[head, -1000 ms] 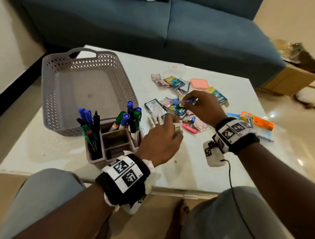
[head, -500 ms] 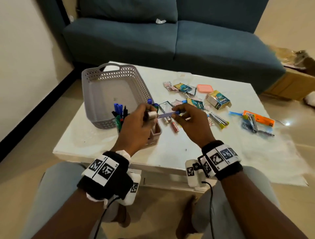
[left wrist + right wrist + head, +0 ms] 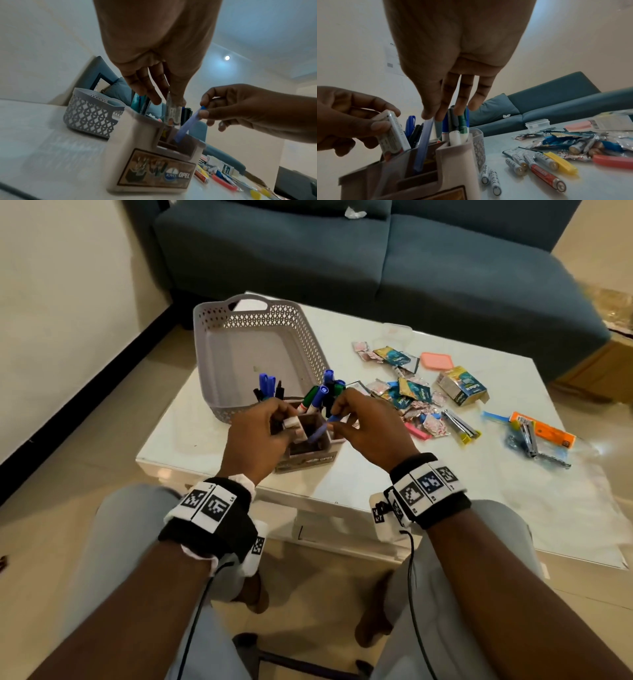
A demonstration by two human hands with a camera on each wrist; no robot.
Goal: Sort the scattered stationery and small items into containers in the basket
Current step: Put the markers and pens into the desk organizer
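A beige pen organizer (image 3: 310, 457) stands at the table's near edge, in front of the empty grey basket (image 3: 219, 361), with markers (image 3: 320, 395) upright in its back slots. My left hand (image 3: 287, 419) grips white batteries (image 3: 293, 422) just above the organizer's left side; they also show in the left wrist view as batteries (image 3: 172, 115). My right hand (image 3: 337, 416) pinches the top of a flat blue strip (image 3: 320, 431). In the right wrist view the blue strip (image 3: 423, 143) slants down with its lower end inside a middle compartment of the organizer (image 3: 453, 169).
Loose batteries (image 3: 518, 163) and a red marker (image 3: 546, 175) lie right of the organizer. Further right are foil sachets (image 3: 411, 395), a small box (image 3: 460, 386), a pink lid (image 3: 436, 360), clippers (image 3: 460, 426) and an orange pack (image 3: 544, 433). A blue sofa (image 3: 376, 258) stands behind the table.
Both hands moved left from the scattered pile to the organizer. The left hand picked up batteries. The right hand tilted the blue strip from level to pointing down into a compartment.
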